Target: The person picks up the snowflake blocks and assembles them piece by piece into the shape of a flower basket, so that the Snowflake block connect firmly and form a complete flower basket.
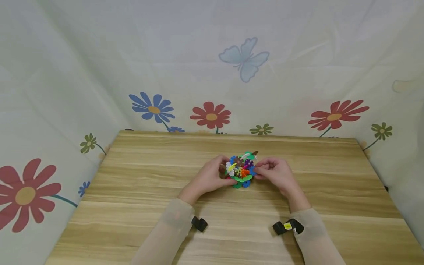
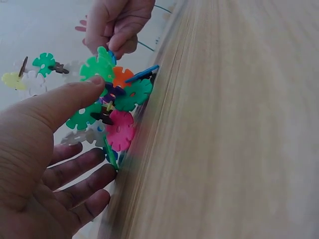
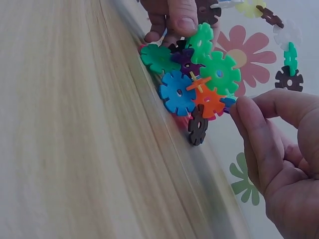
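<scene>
A cluster of interlocking snowflake discs (image 1: 238, 162), in green, blue, orange, purple, pink, brown and white, is between the two hands near the table's middle. My left hand (image 1: 208, 176) holds it from the left, thumb on a green disc (image 2: 98, 68) and the other fingers spread beneath and behind. From the right, my right hand (image 1: 279, 175) pinches a small blue disc (image 3: 228, 102) between thumb and forefinger, at the cluster's edge beside an orange disc (image 3: 208, 102). Whether the blue disc is slotted in cannot be told. A curved chain of discs (image 3: 289, 78) rises from the cluster.
The wooden table (image 1: 149, 154) extends around both hands. Behind it hangs a pale cloth (image 1: 185, 55) printed with flowers and a butterfly. Black wrist-worn devices (image 1: 199, 223) stick out from both sleeves above the table.
</scene>
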### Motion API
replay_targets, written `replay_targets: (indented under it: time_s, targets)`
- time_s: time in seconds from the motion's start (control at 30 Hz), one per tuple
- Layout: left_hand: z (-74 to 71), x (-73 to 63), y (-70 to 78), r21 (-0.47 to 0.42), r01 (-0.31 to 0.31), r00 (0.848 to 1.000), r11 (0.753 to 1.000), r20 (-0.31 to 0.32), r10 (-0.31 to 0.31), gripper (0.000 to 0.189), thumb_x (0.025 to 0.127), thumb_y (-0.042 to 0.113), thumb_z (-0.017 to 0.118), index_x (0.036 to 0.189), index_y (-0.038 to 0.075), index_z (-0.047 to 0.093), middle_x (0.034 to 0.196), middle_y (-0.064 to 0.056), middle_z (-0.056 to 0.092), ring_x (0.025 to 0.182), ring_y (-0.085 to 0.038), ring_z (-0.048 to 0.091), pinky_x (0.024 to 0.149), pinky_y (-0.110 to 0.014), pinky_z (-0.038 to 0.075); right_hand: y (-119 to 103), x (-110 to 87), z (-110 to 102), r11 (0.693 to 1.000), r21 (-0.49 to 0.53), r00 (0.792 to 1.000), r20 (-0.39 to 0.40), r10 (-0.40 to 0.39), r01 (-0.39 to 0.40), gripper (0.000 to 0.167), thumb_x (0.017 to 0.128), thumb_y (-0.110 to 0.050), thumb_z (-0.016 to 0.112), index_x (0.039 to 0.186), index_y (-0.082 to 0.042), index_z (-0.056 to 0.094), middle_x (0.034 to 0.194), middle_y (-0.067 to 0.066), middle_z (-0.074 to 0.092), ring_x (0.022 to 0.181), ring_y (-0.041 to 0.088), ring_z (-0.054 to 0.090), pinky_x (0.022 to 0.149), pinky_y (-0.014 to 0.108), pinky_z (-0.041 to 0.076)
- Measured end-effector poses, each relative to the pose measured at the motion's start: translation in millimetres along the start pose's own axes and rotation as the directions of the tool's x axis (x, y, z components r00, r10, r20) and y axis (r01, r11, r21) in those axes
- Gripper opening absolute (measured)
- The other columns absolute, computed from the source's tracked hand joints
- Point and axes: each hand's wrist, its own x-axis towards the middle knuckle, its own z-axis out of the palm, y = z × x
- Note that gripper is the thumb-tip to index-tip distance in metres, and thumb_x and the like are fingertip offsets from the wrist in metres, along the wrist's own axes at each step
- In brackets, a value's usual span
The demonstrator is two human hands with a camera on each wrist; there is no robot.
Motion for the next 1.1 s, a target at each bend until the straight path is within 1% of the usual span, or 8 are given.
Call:
replay_targets:
  time_s: [0.2, 0.4, 0.6, 0.73, 0.9, 1.1]
  targets:
    - [0.4, -0.3, 1.1, 0.008, 0.003, 1.000, 1.000, -0.002, -0.003, 0.072, 0.088, 0.041, 0.095, 0.142, 0.012, 0.056, 0.122, -0.002, 0.068, 0.105, -0.017, 0.065, 0.092, -0.035, 0.058, 0, -0.1, 2, 1.000, 0.023, 1.000, 0.001, 0.014, -0.014, 0.025, 0.099, 0.004, 0.076, 0.115, 0.019, 0.066, 0.100, 0.026, 0.075, 0.082, 0.018, 0.079, 0.081, 0.037, 0.066]
    - [1.6, -1.0, 1.3, 0.016, 0.002, 1.000, 1.000, -0.011, -0.002, 0.072, 0.088, 0.040, 0.095, 0.141, 0.012, 0.056, 0.117, -0.001, 0.067, 0.102, -0.016, 0.064, 0.089, -0.033, 0.058, 2, 0.5, 4, 0.996, 0.085, 1.000, 0.013, 0.025, -0.026, 0.021, 0.100, 0.007, 0.074, 0.114, 0.020, 0.067, 0.101, 0.024, 0.077, 0.083, 0.021, 0.081, 0.081, 0.038, 0.067]
    - [0.1, -0.3, 0.4, 0.009, -0.001, 1.000, 1.000, -0.021, 0.001, 0.071, 0.087, 0.036, 0.097, 0.140, 0.011, 0.057, 0.116, -0.002, 0.069, 0.101, -0.017, 0.065, 0.091, -0.034, 0.059, 1, 1.7, 7, 0.988, 0.146, 0.999, 0.005, 0.049, -0.049, 0.013, 0.098, 0.010, 0.074, 0.108, 0.018, 0.070, 0.104, 0.023, 0.079, 0.080, 0.019, 0.080, 0.079, 0.035, 0.067]
    - [-0.9, -0.7, 0.2, 0.010, -0.005, 1.000, 1.000, -0.026, 0.005, 0.070, 0.086, 0.035, 0.097, 0.139, 0.011, 0.058, 0.115, -0.002, 0.069, 0.099, -0.016, 0.065, 0.090, -0.033, 0.059, 1, 1.6, 8, 0.983, 0.173, 0.998, 0.007, 0.069, -0.069, 0.013, 0.099, 0.009, 0.074, 0.107, 0.019, 0.071, 0.107, 0.025, 0.079, 0.079, 0.019, 0.081, 0.079, 0.034, 0.066]
    - [-2.3, -1.3, 1.0, 0.014, -0.015, 1.000, 1.000, -0.024, 0.016, 0.068, 0.086, 0.034, 0.097, 0.138, 0.011, 0.059, 0.114, -0.002, 0.070, 0.098, -0.016, 0.065, 0.089, -0.033, 0.059, -2, 1.5, 10, 0.983, 0.162, 0.996, 0.018, 0.084, -0.085, 0.017, 0.100, 0.009, 0.073, 0.111, 0.021, 0.070, 0.107, 0.025, 0.079, 0.079, 0.018, 0.081, 0.079, 0.034, 0.066]
    - [-3.8, -2.0, 3.5, 0.012, -0.015, 1.000, 1.000, -0.016, 0.015, 0.067, 0.087, 0.034, 0.097, 0.138, 0.012, 0.060, 0.115, -0.002, 0.071, 0.099, -0.015, 0.066, 0.089, -0.033, 0.060, -4, 0.8, 13, 0.988, 0.125, 0.996, -0.002, 0.089, -0.089, 0.017, 0.100, 0.008, 0.074, 0.109, 0.021, 0.069, 0.107, 0.024, 0.078, 0.080, 0.019, 0.080, 0.079, 0.034, 0.066]
